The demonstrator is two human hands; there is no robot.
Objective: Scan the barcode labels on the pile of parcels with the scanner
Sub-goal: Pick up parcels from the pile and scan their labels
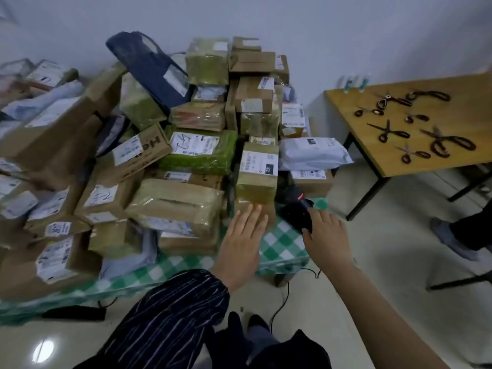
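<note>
My right hand (326, 235) curls round the black scanner (295, 213), whose red light glows just beside a tape-wrapped box (257, 186). My left hand (243, 230) has its fingers straight, touching that box's near side. Its barcode label (257, 162) faces me. The pile of parcels (159, 145) sits sealed on the checked cloth (282, 243), contents hidden.

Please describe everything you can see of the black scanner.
The scanner is black, seemingly plastic, handheld, with a red light glowing on its head. The right hand grips its handle from behind, above the green-checked cloth, beside the parcels. Its head points away from the person, toward them. The left hand does not touch it. Whether the thin black cable below belongs to it is unclear.
</note>
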